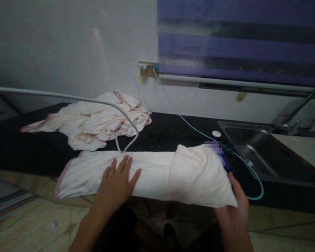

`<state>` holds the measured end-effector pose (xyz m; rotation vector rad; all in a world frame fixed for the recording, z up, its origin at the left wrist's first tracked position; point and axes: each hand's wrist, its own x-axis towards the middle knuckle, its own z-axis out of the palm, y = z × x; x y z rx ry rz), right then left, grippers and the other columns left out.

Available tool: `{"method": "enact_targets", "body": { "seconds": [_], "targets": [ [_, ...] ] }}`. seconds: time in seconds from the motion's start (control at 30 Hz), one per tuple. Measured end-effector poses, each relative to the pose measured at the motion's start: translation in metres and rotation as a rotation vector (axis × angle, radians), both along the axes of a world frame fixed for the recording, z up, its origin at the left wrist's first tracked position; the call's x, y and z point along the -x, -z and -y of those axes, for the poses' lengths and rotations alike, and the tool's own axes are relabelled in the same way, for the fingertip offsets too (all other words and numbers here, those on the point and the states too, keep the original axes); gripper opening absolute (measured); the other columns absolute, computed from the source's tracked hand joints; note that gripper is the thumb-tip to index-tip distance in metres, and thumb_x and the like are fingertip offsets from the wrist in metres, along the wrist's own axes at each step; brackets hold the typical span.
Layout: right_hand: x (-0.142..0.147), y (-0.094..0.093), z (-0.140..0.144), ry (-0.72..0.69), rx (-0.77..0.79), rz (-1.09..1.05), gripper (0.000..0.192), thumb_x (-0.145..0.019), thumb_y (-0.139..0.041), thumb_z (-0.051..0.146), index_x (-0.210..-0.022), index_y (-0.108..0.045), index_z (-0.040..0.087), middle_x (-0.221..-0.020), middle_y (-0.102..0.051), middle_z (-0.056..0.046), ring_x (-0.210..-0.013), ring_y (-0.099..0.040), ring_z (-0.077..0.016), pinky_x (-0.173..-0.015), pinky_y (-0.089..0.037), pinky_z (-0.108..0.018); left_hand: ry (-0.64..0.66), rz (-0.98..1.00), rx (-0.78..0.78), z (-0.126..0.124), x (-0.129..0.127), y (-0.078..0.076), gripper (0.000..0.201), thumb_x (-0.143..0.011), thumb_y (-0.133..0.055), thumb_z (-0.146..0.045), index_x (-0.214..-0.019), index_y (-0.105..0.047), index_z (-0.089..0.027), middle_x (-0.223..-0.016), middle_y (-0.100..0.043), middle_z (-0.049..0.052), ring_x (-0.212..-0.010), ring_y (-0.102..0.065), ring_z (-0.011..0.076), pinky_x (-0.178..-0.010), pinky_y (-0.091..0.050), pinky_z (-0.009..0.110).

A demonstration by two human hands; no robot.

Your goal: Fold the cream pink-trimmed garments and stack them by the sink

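A long white cloth with pink edging (147, 175) lies in a folded strip along the front edge of the dark counter, its near side hanging slightly over. A thicker, bunched fold forms its right part. My left hand (118, 182) rests flat on the left half, fingers spread. At the right end, my right hand (233, 206) grips the cloth's corner, thumb up at the far side and fingers underneath, partly hidden. Just beyond that end lies a purple-and-dark flat thing (225, 161), partly covered and blurred out.
Behind lies a crumpled heap of pink-edged white cloth (94, 120). A grey bent rod or cable (94, 100) crosses from the left. A teal cable (173, 106) runs from a wall socket (148, 70) past a small white disc (216, 134) to the sink's front (252, 147).
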<state>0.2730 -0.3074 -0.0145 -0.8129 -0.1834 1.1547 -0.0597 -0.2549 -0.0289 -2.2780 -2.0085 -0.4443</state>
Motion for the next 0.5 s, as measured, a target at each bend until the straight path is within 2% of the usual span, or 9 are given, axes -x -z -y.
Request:
{"method": "enact_targets", "body": {
  "seconds": [0.07,0.17,0.3,0.37,0.43,0.5],
  "targets": [
    [0.002,0.002,0.003,0.036,0.007,0.045,0.036,-0.084,-0.076,0.04,-0.115,-0.078,0.02,-0.107,-0.081,-0.005,-0.107,-0.075,-0.0248,-0.102,-0.057,-0.041,-0.013,-0.036,0.045,-0.009,0.004,0.0,0.067,-0.102,-0.035,-0.054,-0.155,-0.047,-0.015,-0.166,-0.035,0.013,-0.153,-0.026,0.048,-0.118,-0.033,0.067],
    [0.003,0.001,0.007,0.062,-0.005,0.062,0.031,-0.081,-0.08,0.036,-0.107,-0.08,0.019,-0.097,-0.082,-0.005,-0.101,-0.077,-0.0243,-0.099,-0.059,-0.037,0.081,-0.074,0.082,-0.033,0.002,-0.003,0.074,-0.102,-0.032,-0.06,-0.162,-0.036,-0.017,-0.17,-0.027,0.007,-0.157,-0.018,0.0437,-0.123,-0.028,0.061],
    [-0.001,-0.005,0.01,0.031,0.009,-0.038,0.022,-0.079,-0.08,0.033,-0.096,-0.08,0.021,-0.092,-0.082,-0.003,-0.095,-0.078,-0.0245,-0.098,-0.06,-0.038,0.216,-0.093,0.128,-0.06,-0.003,-0.008,0.076,-0.101,-0.034,-0.061,-0.162,-0.037,-0.016,-0.17,-0.027,0.009,-0.158,-0.017,0.0416,-0.125,-0.024,0.059],
    [-0.003,-0.008,0.012,0.023,0.011,-0.057,0.021,-0.079,-0.08,0.033,-0.095,-0.08,0.021,-0.092,-0.082,-0.002,-0.095,-0.078,-0.0246,-0.099,-0.06,-0.04,0.205,-0.083,0.095,-0.063,-0.008,-0.01,0.073,-0.101,-0.035,-0.06,-0.16,-0.04,-0.018,-0.169,-0.029,0.011,-0.157,-0.019,0.0431,-0.123,-0.025,0.062],
    [-0.006,-0.012,0.012,0.026,-0.003,-0.032,0.023,-0.079,-0.079,0.034,-0.097,-0.079,0.02,-0.091,-0.082,-0.003,-0.096,-0.078,-0.0245,-0.099,-0.06,-0.039,0.133,-0.071,0.031,-0.059,-0.01,-0.01,0.07,-0.1,-0.036,-0.06,-0.159,-0.043,-0.023,-0.169,-0.031,0.011,-0.155,-0.023,0.0464,-0.12,-0.026,0.068],
    [-0.008,-0.018,0.011,0.029,-0.006,-0.024,0.026,-0.079,-0.078,0.033,-0.101,-0.079,0.019,-0.093,-0.082,-0.003,-0.098,-0.077,-0.0242,-0.098,-0.06,-0.039,0.042,-0.06,-0.004,-0.054,-0.004,-0.007,0.068,-0.1,-0.037,-0.06,-0.156,-0.047,-0.022,-0.167,-0.034,0.014,-0.151,-0.029,0.0504,-0.115,-0.029,0.072]
  ]
}}
